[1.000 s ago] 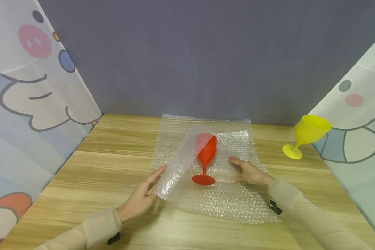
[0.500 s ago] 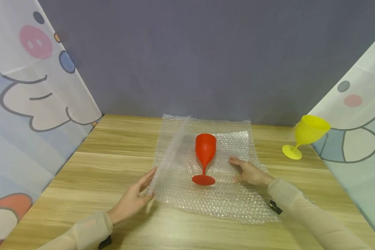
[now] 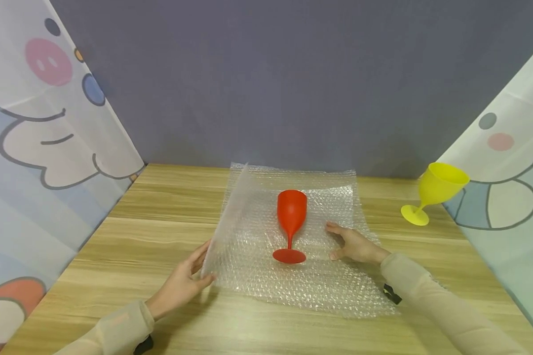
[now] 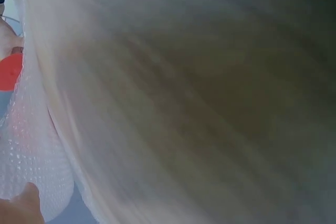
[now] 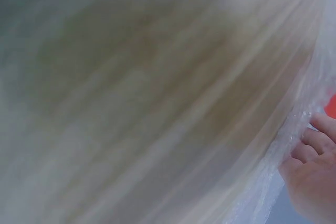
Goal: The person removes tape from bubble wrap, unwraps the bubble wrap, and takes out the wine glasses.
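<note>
A red goblet (image 3: 291, 209) lies on its side on a sheet of clear bubble wrap (image 3: 311, 291), its foot towards me. At the sheet's left side my left hand (image 3: 177, 288) holds the raised flap, thumb at the near corner and fingers behind it. My right hand (image 3: 357, 245) rests on the sheet to the right of the goblet, fingers relaxed and holding nothing. Blurred sleeve-coloured fabric fills most of both wrist views. At the left wrist view's lower left a thumb (image 4: 26, 205) shows before the wrap.
A yellow goblet (image 3: 441, 185) stands upright at the back right of the wooden table (image 3: 151, 231). Behind rises a dark grey panel (image 3: 266, 84). Printed cartoon cloths hang at both sides, the left cloth (image 3: 49, 153) and the right cloth (image 3: 493, 197).
My left hand has moved left with the flap, which has swung back off the red goblet and uncovered it. My right hand has stayed in place.
</note>
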`<state>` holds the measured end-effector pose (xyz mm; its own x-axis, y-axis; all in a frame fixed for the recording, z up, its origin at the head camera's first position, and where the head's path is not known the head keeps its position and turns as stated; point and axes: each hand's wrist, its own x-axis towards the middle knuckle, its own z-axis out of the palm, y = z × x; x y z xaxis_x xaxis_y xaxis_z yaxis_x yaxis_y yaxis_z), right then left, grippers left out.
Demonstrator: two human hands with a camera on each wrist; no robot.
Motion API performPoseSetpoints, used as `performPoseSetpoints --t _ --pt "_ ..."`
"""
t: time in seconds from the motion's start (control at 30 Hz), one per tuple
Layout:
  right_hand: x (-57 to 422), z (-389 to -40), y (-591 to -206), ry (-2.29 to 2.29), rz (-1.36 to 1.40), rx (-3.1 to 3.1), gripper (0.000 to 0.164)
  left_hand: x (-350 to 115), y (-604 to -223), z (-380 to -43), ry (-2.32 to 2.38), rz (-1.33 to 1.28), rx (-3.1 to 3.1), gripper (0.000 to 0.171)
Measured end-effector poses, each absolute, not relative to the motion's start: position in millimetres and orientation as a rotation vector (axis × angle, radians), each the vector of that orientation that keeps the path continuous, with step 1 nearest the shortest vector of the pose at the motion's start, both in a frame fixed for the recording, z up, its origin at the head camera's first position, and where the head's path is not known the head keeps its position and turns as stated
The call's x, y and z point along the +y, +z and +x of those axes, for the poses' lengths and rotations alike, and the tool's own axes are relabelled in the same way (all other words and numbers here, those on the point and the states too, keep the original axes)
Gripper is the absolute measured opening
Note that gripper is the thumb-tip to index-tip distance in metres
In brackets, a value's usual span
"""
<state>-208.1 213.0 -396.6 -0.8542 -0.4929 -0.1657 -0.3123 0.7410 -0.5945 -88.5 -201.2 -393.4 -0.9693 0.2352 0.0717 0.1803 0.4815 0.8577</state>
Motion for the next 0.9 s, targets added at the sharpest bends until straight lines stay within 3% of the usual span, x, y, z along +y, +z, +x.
performPoseSetpoints --t 0.63,0.9 --pt "213.3 -208.3 -396.8 -0.840 -0.615 2.606 0.090 -217.0 -394.8 -88.7 1.432 0.175 2.655 0.081" --pt "213.2 -208.4 -396.0 -0.834 -0.619 2.609 0.088 -227.3 -399.6 -91.7 1.400 0.209 2.654 0.086"
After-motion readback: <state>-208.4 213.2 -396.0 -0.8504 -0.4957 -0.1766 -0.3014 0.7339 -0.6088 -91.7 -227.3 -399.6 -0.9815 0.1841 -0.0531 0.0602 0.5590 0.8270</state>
